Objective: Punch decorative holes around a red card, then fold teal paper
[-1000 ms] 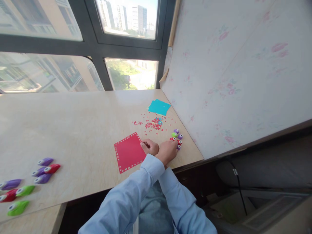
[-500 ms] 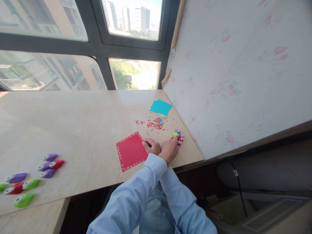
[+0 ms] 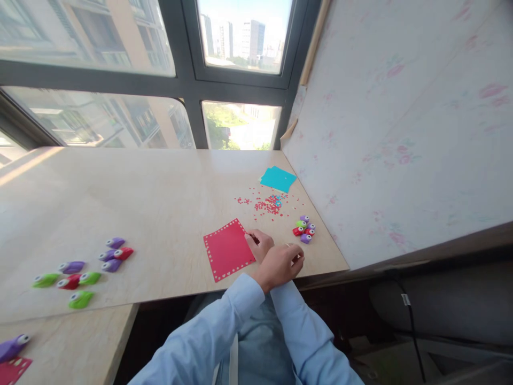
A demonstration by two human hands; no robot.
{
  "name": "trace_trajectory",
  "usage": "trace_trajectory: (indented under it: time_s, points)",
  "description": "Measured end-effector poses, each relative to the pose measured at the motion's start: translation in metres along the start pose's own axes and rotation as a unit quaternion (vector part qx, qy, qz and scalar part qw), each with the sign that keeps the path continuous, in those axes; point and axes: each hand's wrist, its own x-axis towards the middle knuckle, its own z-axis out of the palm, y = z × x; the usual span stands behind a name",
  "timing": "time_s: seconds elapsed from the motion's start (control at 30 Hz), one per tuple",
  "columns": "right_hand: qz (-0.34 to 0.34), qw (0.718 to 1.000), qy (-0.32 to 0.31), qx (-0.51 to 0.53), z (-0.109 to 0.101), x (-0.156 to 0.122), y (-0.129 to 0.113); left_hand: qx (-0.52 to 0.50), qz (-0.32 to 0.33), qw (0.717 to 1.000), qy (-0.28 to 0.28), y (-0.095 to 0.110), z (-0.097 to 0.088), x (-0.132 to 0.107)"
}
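Note:
My forearms cross, the left one on top. My right hand (image 3: 259, 245) pinches the right edge of a square red paper sheet (image 3: 228, 250) lying on the table, with small heart-shaped holes along its edges. Just right of it, my left hand (image 3: 284, 263) hovers near the table's front edge, fingers loosely curled and apart from the thumb, with nothing visible in it. Beyond that hand stands a tight cluster of small paper punches (image 3: 305, 238) in purple, red and green. Part of my right hand and wrist is hidden behind my left hand.
Red and blue punched-out confetti (image 3: 268, 205) lies scattered behind the sheet, before a stack of blue paper (image 3: 278, 179). More punches (image 3: 81, 299) sit at the left. Another purple punch (image 3: 14, 347) and red paper (image 3: 16, 370) are at lower left. A papered wall (image 3: 401, 123) bounds the right.
My left hand has drawn back from the punch cluster toward me, leaving the punches on the table. My right hand stays on the red sheet. The view has swung left.

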Motion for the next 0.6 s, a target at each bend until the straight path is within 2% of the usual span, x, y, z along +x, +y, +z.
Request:
trace_trajectory:
  time_s: [0.07, 0.13, 0.27, 0.4, 0.5, 0.6]
  points:
    - [0.002, 1.0, 0.013, 0.0, 0.001, -0.001, 0.001, -0.045, 0.033, 0.998, 0.018, -0.004, -0.01, -0.026]
    - [-0.003, 1.0, 0.016, 0.018, -0.001, -0.001, 0.001, -0.094, 0.023, 0.993, 0.064, -0.011, -0.022, -0.055]
    - [-0.015, 0.997, 0.013, 0.078, -0.005, 0.001, 0.003, -0.096, -0.119, 0.963, 0.22, -0.034, -0.054, -0.117]
    - [-0.011, 0.997, 0.015, 0.078, -0.006, 0.002, 0.003, -0.042, -0.26, 0.892, 0.366, -0.06, -0.092, -0.179]
    - [-0.006, 0.997, 0.014, 0.074, -0.005, 0.001, 0.003, 0.001, -0.339, 0.835, 0.433, -0.075, -0.116, -0.219]
    - [0.003, 0.998, 0.015, 0.068, -0.006, 0.0, 0.003, 0.024, -0.4, 0.774, 0.49, -0.087, -0.13, -0.248]
